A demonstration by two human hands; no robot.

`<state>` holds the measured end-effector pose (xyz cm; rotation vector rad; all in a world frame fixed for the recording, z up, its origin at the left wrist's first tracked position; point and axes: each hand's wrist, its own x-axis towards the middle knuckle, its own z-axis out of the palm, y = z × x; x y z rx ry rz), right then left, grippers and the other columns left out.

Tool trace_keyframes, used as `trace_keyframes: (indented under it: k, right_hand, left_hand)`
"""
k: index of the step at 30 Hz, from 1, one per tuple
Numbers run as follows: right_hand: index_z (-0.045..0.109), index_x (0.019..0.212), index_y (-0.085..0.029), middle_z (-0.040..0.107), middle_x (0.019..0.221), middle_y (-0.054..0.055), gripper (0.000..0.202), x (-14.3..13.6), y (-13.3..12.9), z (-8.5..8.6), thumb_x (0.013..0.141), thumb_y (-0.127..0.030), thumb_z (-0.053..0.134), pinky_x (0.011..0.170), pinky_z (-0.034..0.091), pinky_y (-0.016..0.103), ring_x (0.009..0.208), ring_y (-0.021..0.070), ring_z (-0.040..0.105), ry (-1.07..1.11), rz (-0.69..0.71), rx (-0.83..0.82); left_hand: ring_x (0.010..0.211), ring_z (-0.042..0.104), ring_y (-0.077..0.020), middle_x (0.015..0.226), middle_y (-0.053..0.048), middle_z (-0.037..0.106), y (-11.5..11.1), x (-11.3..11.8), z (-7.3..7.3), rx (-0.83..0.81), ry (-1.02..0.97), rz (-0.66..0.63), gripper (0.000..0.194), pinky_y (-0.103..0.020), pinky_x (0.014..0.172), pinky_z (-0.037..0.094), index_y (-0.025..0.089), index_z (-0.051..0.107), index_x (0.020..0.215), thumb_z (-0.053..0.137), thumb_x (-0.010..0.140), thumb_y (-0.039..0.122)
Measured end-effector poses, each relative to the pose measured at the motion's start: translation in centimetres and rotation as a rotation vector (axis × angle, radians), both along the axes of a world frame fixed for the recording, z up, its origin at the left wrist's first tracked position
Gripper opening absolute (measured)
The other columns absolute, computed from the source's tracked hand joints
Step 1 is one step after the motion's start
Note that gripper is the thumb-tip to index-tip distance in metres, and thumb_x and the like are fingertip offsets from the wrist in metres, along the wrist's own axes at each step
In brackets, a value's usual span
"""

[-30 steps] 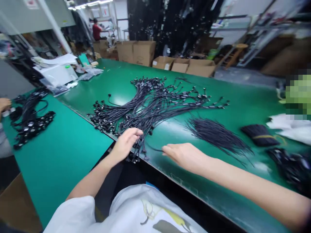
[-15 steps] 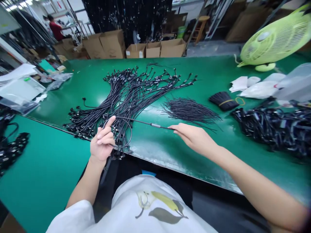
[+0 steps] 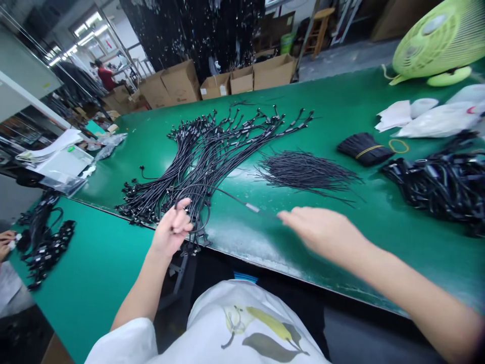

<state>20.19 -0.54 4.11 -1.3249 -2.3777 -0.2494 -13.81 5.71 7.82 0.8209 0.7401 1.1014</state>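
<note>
My left hand (image 3: 173, 228) is closed around a looped black cable at the front edge of the green table (image 3: 235, 232). From there the cable (image 3: 232, 197) runs right, with a grey sleeve (image 3: 252, 208) near its end. My right hand (image 3: 322, 227) has its fingers pinched together at that end; the last stretch is smeared by motion. Behind my left hand lies a big spread of similar cables (image 3: 212, 156) with small connectors. A pile of thin black ties (image 3: 306, 171) lies beyond my right hand.
Farther right are a banded black bundle (image 3: 364, 148), a yellow rubber band (image 3: 399, 146), a heap of black cables (image 3: 435, 182), white bags (image 3: 435, 121) and a green fan (image 3: 439, 40). Cardboard boxes (image 3: 182, 83) stand behind the table. At far left, another person's hands (image 3: 5, 242) show.
My view has shifted, so the table appears tilted. The cable stretch between my hands has sagged a little from nearly straight. My right hand is blurred now and slightly farther from the sleeve.
</note>
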Motion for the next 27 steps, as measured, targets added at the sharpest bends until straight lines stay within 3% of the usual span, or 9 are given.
trace_keyframes:
  k: [2,4,6,9,14,18,21,24,27]
  right_hand:
    - [0.062,0.077,-0.02,0.06,0.063,0.001,0.03,-2.7,-1.5,1.1,0.096,-0.021,0.039,0.055,0.032,0.028,0.056,0.0131,0.052,-0.01,0.289,-0.111]
    - [0.059,0.073,-0.019,0.06,0.064,0.0,0.033,-5.1,-2.3,2.3,0.098,-0.026,0.039,0.053,0.03,0.027,0.054,0.0119,0.051,0.029,0.442,-0.181]
    - [0.059,0.075,-0.018,0.061,0.067,0.001,0.034,-6.5,-2.0,3.0,0.099,-0.03,0.038,0.052,0.029,0.027,0.055,0.0118,0.051,0.113,0.4,-0.18]
    - [0.06,0.076,-0.018,0.062,0.071,0.001,0.031,-6.8,0.0,3.0,0.098,-0.033,0.043,0.056,0.033,0.025,0.061,0.0115,0.053,0.339,0.268,-0.223]
    - [0.059,0.097,-0.019,0.062,0.091,0.005,0.028,-8.0,2.6,0.3,0.088,-0.045,0.058,0.076,0.043,0.029,0.086,0.0171,0.056,0.944,0.093,-0.365]
    - [0.053,0.073,-0.018,0.049,0.067,-0.002,0.03,-10.7,2.7,-1.9,0.091,-0.043,0.051,0.056,0.036,0.022,0.058,0.0089,0.042,1.485,0.015,-0.684]
    - [0.052,0.07,-0.017,0.04,0.063,-0.006,0.035,-11.4,2.6,-2.5,0.079,-0.046,0.067,0.046,0.024,0.019,0.051,0.0051,0.028,1.877,0.071,-0.956]
    - [0.052,0.069,-0.016,0.046,0.068,-0.004,0.039,-11.2,2.4,-2.4,0.07,-0.046,0.077,0.05,0.034,0.017,0.056,0.0045,0.038,2.07,0.108,-1.14]
    - [0.056,0.072,-0.017,0.052,0.07,-0.003,0.04,-11.7,2.0,-1.8,0.065,-0.048,0.08,0.065,0.047,0.02,0.065,0.0074,0.051,2.214,-0.016,-1.061]
  left_hand:
    - [0.059,0.056,-0.0089,0.07,0.0,0.062,0.0,1.9,-1.0,0.123,0.218,-0.073,0.025,-0.022,0.061,0.049,0.015,0.066,0.105,0.061,0.089,0.033]
    - [0.084,0.064,-0.0173,0.094,-0.008,0.069,-0.5,3.9,-1.9,0.246,0.403,-0.198,0.031,-0.029,0.075,0.051,0.015,0.065,0.107,0.059,0.089,0.039]
    - [0.096,0.063,-0.0212,0.102,-0.01,0.069,-1.4,5.2,-2.5,0.339,0.54,-0.399,0.032,-0.033,0.086,0.048,0.016,0.066,0.106,0.055,0.091,0.042]
    - [0.076,0.062,-0.0173,0.078,-0.005,0.069,-2.5,5.7,-2.8,0.369,0.597,-0.644,0.028,-0.031,0.08,0.046,0.016,0.066,0.091,0.054,0.091,0.042]
    - [0.049,0.046,-0.0107,0.053,0.004,0.052,-2.6,6.0,-3.3,0.151,0.291,-0.391,0.029,-0.025,0.056,0.038,0.017,0.059,0.084,0.056,0.089,0.046]
    - [0.063,0.054,-0.0171,0.053,-0.001,0.052,-3.0,7.2,-4.7,0.109,0.241,-0.435,0.047,-0.03,0.069,0.041,0.015,0.059,0.074,0.051,0.088,0.06]
    - [0.064,0.051,-0.0159,0.05,0.004,0.042,-3.7,7.5,-5.6,0.057,0.194,-0.294,0.046,-0.029,0.07,0.038,0.016,0.053,0.072,0.052,0.087,0.06]
    - [0.057,0.045,-0.0111,0.056,0.007,0.039,-4.2,7.1,-6.1,-0.027,0.121,-0.246,0.038,-0.028,0.069,0.037,0.017,0.05,0.082,0.059,0.086,0.055]
    - [0.05,0.037,-0.0075,0.058,0.008,0.036,-4.6,7.2,-6.9,-0.061,0.133,-0.36,0.038,-0.029,0.068,0.039,0.017,0.049,0.085,0.054,0.088,0.055]
